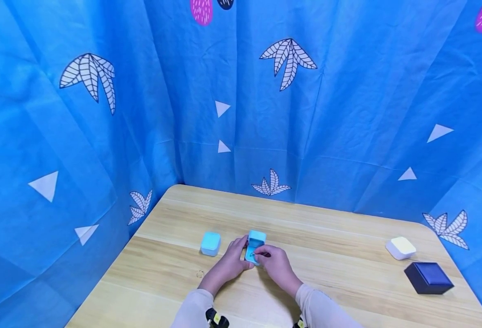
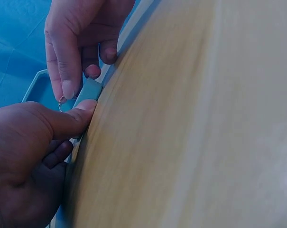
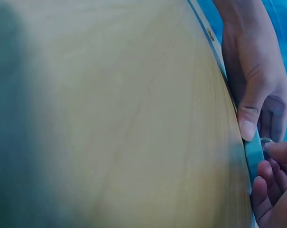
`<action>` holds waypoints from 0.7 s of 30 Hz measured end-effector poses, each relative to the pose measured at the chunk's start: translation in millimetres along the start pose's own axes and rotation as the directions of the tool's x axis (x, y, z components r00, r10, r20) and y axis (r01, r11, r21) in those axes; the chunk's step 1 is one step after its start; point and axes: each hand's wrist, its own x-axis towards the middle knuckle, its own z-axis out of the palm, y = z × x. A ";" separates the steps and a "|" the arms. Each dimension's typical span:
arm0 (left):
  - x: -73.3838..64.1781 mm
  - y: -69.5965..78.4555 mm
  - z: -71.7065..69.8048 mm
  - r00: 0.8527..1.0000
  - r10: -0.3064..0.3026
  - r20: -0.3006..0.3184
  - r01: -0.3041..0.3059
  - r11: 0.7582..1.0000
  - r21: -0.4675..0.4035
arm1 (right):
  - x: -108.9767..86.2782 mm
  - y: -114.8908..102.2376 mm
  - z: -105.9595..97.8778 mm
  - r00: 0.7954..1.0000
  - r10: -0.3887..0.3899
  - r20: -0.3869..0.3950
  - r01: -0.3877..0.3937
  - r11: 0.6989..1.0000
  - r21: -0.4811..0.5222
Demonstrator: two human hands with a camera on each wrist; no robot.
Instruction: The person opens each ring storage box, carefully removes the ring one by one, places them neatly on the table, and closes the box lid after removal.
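A small light-blue ring box (image 1: 257, 236) stands on the table with its lid raised. My left hand (image 1: 230, 264) grips the box by its sides, its thumb along the near edge. From the right, my right hand (image 1: 277, 265) reaches over the open box and pinches a ring (image 2: 61, 101) between thumb and finger, right at the cushion. In the right wrist view, part of the ring (image 3: 266, 140) shows above the box's edge (image 3: 253, 156). The fingers hide the rest of the ring.
A closed light-blue box (image 1: 210, 243) is left of my hands, with a thin ring (image 1: 200, 274) lying nearer on the wooden table (image 1: 322, 246). At the far right are a white box (image 1: 401, 248) and a dark blue box (image 1: 428, 278). A blue curtain (image 1: 339, 114) hangs behind.
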 end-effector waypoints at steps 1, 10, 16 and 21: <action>0.0 0.2 -0.1 1.000 0.003 -0.001 -0.003 1.000 0.001 | 0.3 0.6 0.1 1.000 0.009 0.001 -0.009 1.000 0.012; -0.5 1.1 -0.6 1.000 -0.014 0.001 0.014 1.000 -0.011 | 1.9 1.1 -0.9 0.998 0.057 0.012 -0.058 0.991 0.121; -1.0 1.2 -0.9 1.000 -0.016 0.005 0.017 1.000 -0.015 | 1.7 0.7 0.2 0.996 0.087 -0.013 -0.085 0.986 0.140; -0.9 1.6 -1.2 1.000 -0.012 0.009 0.012 1.000 -0.014 | 1.3 0.0 0.7 0.992 0.118 -0.035 -0.110 0.976 0.187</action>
